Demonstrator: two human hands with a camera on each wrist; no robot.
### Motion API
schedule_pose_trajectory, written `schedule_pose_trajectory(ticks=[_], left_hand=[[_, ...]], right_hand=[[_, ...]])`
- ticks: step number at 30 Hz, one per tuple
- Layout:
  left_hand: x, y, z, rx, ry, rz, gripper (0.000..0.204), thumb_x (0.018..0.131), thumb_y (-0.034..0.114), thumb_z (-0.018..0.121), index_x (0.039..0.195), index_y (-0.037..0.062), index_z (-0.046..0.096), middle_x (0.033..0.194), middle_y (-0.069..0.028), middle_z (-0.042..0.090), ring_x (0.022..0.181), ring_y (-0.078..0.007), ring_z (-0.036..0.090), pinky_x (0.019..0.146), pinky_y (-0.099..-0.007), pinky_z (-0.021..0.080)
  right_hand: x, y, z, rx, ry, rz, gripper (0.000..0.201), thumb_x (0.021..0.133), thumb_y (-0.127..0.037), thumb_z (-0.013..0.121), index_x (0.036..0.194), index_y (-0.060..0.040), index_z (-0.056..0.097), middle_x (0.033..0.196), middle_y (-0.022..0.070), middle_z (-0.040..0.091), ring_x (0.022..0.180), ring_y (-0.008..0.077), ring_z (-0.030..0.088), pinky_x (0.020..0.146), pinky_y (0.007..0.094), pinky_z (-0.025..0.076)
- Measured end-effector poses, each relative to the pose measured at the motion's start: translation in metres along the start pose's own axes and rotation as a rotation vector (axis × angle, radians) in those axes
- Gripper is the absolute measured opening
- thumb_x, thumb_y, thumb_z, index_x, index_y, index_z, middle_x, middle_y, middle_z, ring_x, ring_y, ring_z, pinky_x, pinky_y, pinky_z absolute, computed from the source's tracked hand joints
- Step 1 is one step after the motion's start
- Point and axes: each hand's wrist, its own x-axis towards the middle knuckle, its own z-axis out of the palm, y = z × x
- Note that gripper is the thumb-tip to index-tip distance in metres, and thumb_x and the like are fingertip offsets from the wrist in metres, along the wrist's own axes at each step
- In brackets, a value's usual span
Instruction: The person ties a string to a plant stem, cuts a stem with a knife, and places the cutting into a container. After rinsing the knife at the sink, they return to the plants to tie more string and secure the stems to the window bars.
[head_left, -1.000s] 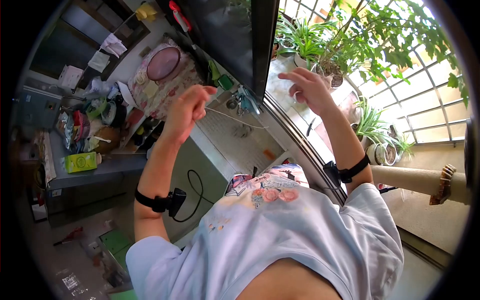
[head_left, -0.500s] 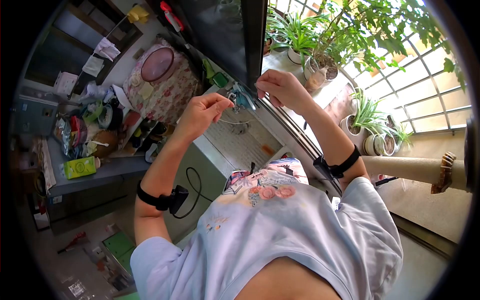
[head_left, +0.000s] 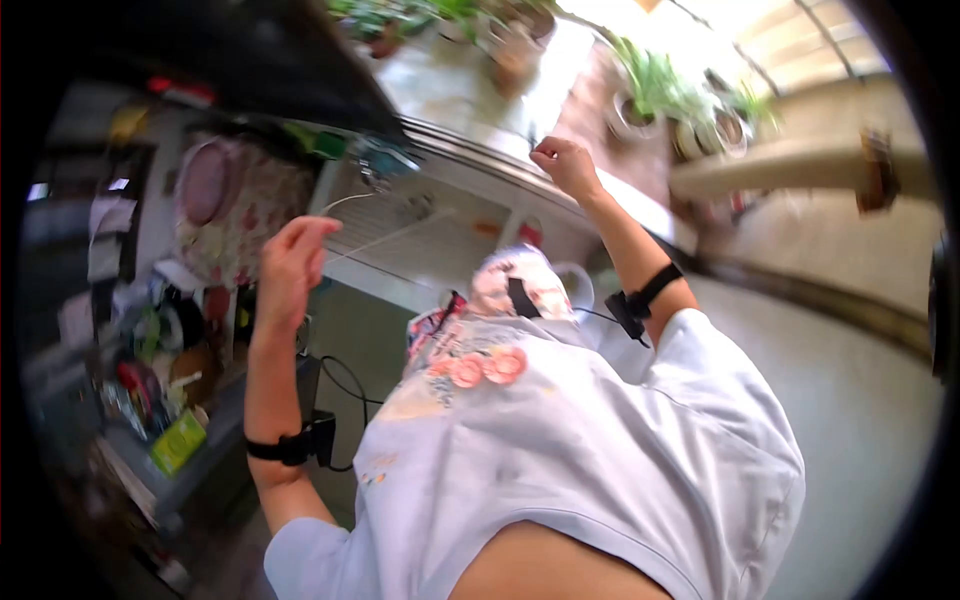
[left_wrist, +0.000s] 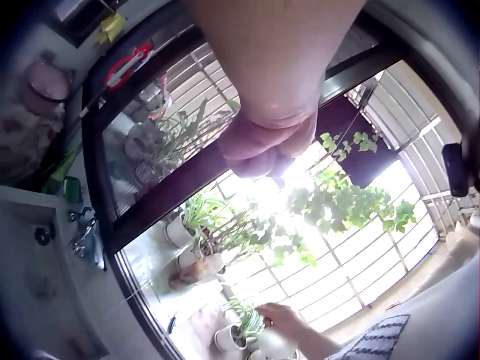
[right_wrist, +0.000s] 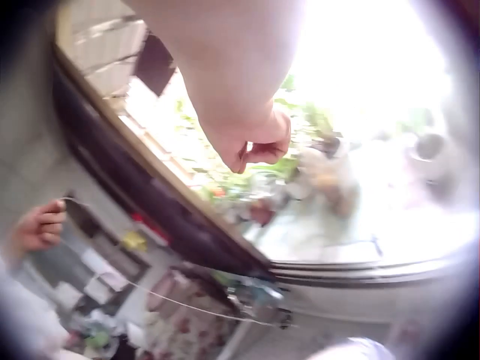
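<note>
My left hand is raised at the left of the head view, its thumb and fingers pinching a thin white cord. The cord slants below that hand in the right wrist view, and a short stretch curves off its fingertips. My right hand is held well apart, over the window sill, fingers curled and thumb against a fingertip. I cannot tell whether it pinches part of the cord. The left wrist view shows the left hand against glare, its fingertips mostly hidden.
A sink lies ahead, with a tap at its far corner. Potted plants stand on the sill beyond the sliding-window track. A cluttered counter is at the left. A dark window frame borders the opening.
Both hands, raised apart at first, came close together near the tap, then drew widely apart again, the left to the left with the cord. The head view has swung to the right.
</note>
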Motion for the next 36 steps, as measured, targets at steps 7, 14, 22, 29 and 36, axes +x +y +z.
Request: schedule_pose_trajectory(ticks=[7,14,22,29,36], left_hand=[[0.019,-0.034,0.026,0.084,-0.087,-0.228,0.020,0.092,0.022,0.047,0.095,0.0061,0.058,0.051,0.0064,0.034,0.041,-0.0005,0.026,0.037,-0.0174,0.017],[0.038,-0.027,0.059,0.208,-0.199,-0.181,0.020,0.091,0.023,0.049,0.093,0.0054,0.059,0.051,0.0077,0.033,0.042,0.0000,0.023,0.038,-0.0182,0.015],[0.038,-0.024,0.071,0.227,-0.280,-0.203,0.020,0.090,0.022,0.050,0.093,0.0052,0.059,0.051,0.0077,0.034,0.042,0.0000,0.024,0.038,-0.0180,0.016],[0.041,-0.007,0.078,0.156,-0.331,-0.154,0.019,0.088,0.022,0.053,0.088,0.0056,0.061,0.052,0.0076,0.038,0.042,-0.0005,0.030,0.038,-0.0175,0.020],[0.036,0.016,0.082,-0.184,-0.305,-0.047,0.018,0.090,0.018,0.050,0.093,0.0022,0.059,0.060,0.0034,0.044,0.047,-0.0032,0.035,0.041,-0.0176,0.027]], right_hand=[[-0.221,0.235,0.052,-0.060,-0.145,1.000,0.014,0.071,-0.019,0.058,0.081,-0.0151,0.067,0.078,0.0104,0.065,0.078,0.0271,0.063,0.071,0.0377,0.049],[-0.292,0.284,0.093,0.187,0.075,1.369,0.008,0.075,-0.009,0.056,0.076,-0.0101,0.064,0.066,0.0049,0.064,0.055,0.0171,0.061,0.052,0.0295,0.048],[-0.296,0.260,0.065,0.263,0.102,1.372,0.008,0.076,-0.012,0.058,0.072,-0.0062,0.062,0.060,0.0050,0.062,0.047,0.0141,0.057,0.045,0.0271,0.046],[-0.168,0.132,0.035,0.356,0.100,0.475,0.021,0.074,-0.018,0.062,0.090,-0.0040,0.066,0.079,0.0082,0.066,0.073,0.0149,0.062,0.068,0.0261,0.049],[-0.077,-0.137,0.011,0.855,-0.610,-0.127,0.026,0.081,-0.016,0.061,0.106,-0.0074,0.059,0.085,0.0044,0.064,0.065,0.0141,0.057,0.061,0.0303,0.048]])
